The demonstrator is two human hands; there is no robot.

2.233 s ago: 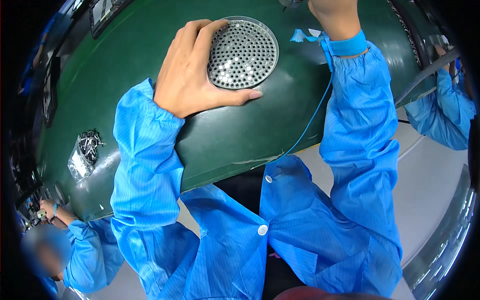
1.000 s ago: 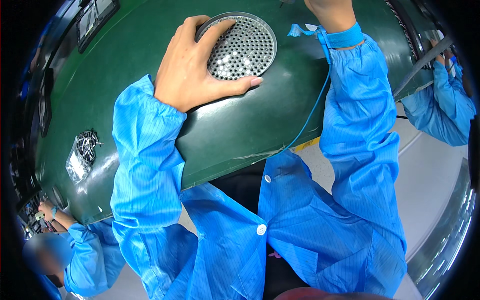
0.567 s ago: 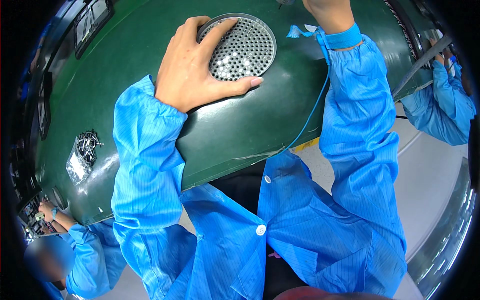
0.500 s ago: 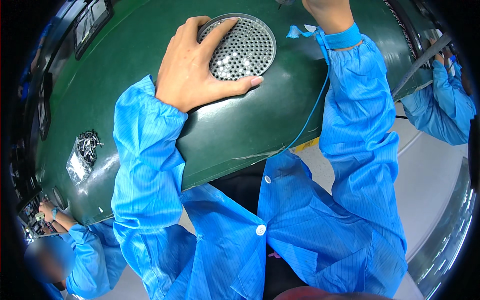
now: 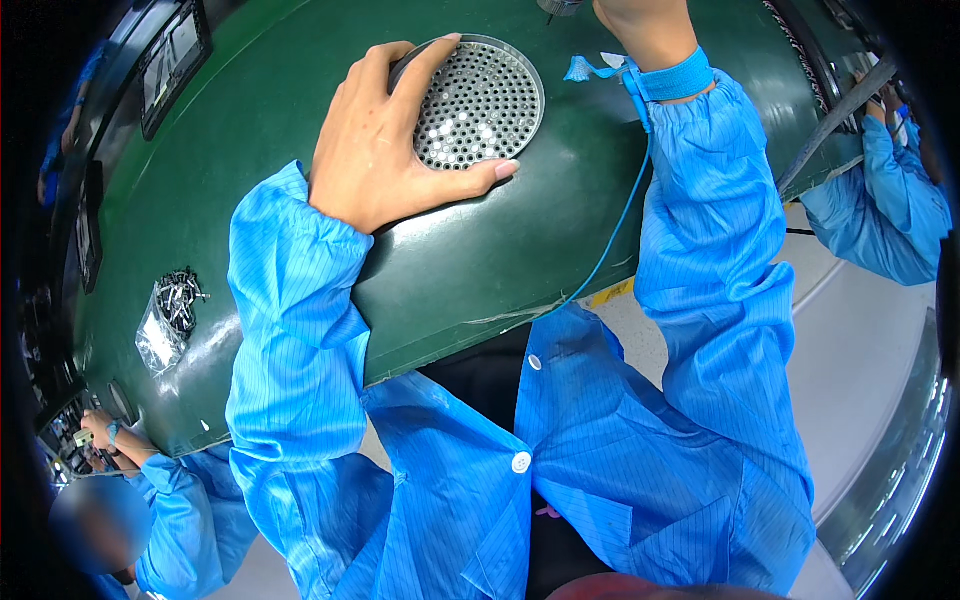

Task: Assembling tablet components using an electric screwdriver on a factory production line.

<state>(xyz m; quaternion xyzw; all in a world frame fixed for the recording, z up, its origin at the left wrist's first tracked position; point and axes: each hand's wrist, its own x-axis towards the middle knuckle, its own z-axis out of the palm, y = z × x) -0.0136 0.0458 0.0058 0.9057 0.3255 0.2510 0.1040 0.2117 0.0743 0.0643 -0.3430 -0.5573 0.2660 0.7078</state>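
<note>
**Left grip (image 5: 372, 145) held perforated disc (image 5: 487, 110)**

Far left: clear bag (image 5: 160, 338) with small metal parts (image 5: 181, 300), on green worktop (image 5: 265, 105). Left grip was clamped round the disc's rim; disc lay flat on the worktop, top centre. Grey item (image 5: 558, 6) beside it was cut off. Right grip (image 5: 648, 25) half out of frame, couldn't tell its state. Wrist strap (image 5: 678, 79) was blue.

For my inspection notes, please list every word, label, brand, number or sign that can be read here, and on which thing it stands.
There is no readable text.
Disc, bag, wristband: no legible marks.
Upper-left panel: too small and blurred to read.
Yellow strip: any marks are too small to read.
</note>
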